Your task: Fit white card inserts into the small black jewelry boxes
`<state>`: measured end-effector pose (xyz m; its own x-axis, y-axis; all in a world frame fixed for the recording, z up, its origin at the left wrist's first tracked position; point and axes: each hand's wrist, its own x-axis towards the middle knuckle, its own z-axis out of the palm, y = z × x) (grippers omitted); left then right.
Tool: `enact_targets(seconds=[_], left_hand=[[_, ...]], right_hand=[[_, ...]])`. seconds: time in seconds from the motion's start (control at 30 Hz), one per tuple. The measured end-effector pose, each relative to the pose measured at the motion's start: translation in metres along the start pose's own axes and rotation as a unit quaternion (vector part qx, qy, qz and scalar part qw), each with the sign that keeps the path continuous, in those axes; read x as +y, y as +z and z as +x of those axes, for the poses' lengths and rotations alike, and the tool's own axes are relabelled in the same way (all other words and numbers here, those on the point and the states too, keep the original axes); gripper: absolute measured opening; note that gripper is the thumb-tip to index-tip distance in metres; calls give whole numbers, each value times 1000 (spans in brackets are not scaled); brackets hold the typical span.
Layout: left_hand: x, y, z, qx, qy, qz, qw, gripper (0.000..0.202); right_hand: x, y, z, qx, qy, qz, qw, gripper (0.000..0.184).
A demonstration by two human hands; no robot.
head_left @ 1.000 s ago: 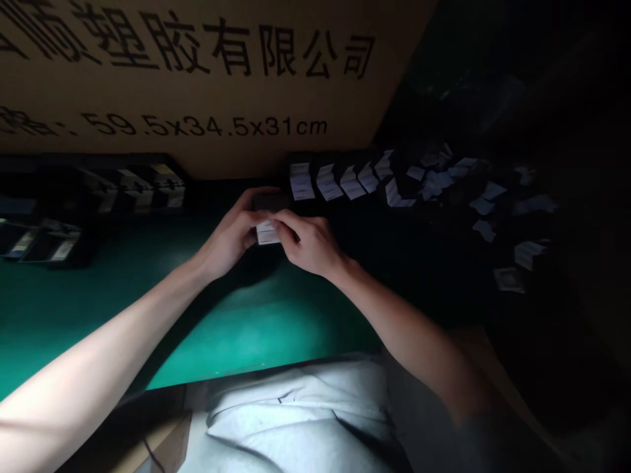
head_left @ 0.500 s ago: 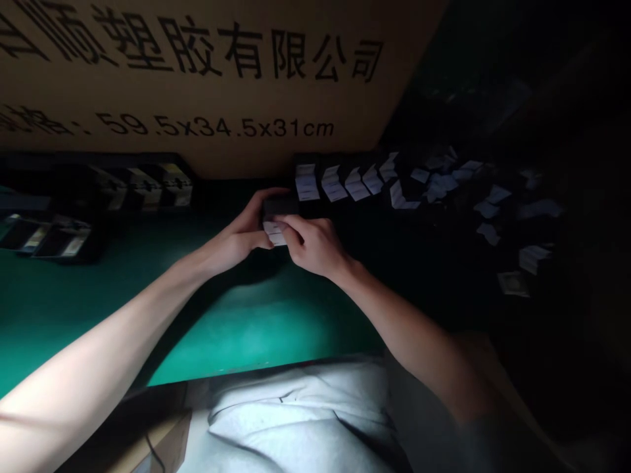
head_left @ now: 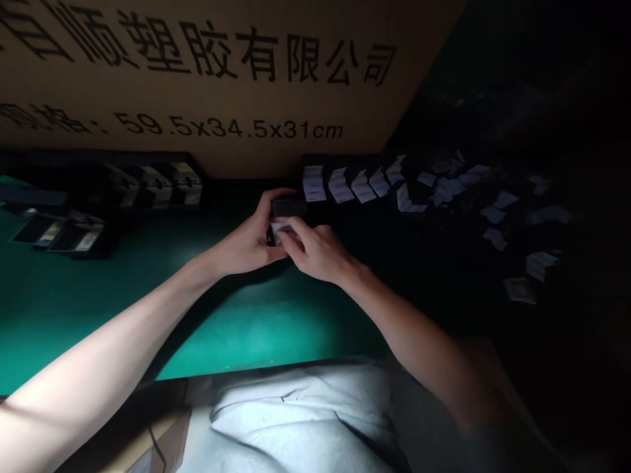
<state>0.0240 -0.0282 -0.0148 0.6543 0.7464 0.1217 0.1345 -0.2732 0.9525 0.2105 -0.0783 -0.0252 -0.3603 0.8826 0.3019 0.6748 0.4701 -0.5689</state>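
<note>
My left hand is wrapped round a small black box just above the table, thumb along its near side and fingers behind it. A folded white paper slip shows at the front of the box. My right hand is closed in a pinch, its fingertips on the slip and covering part of it. How far the slip sits inside the box is hidden by my fingers. Beyond my right hand, several similar boxes with folded white slips sticking out stand in a row.
A large printed cardboard carton rises behind the work area. On the left, several open dark boxes with pale contents stand on the green table. Loose white papers lie scattered in the dim area at right. Grey-white cloth covers my lap.
The paper slip shows less, with my right fingertips lower and further over it. My left thumb has slid inward under the box. The whole view has shifted slightly.
</note>
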Motion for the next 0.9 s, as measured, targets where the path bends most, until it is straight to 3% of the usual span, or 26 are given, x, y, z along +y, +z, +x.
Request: enact_targets(seconds=[0.17,0.47,0.67,0.8,0.9], left_hand=[[1,1,0,-10,0,30,999,94],[-1,1,0,-7,24,72,997,90],[1,-5,2,-27,-17,-25,999,82],[1,-7,6,22,-64,-135,989,75],[1,-9,8,62,-90,-235,966,72]], right_hand=[[-4,-2,1,-26,19,6,999,33],[-7,1,2,7,43,-38,998,35],[-1,6,0,61,21,-15,998,34],[5,10,0,118,-4,25,993,36],[8,12,3,179,17,44,983,32]])
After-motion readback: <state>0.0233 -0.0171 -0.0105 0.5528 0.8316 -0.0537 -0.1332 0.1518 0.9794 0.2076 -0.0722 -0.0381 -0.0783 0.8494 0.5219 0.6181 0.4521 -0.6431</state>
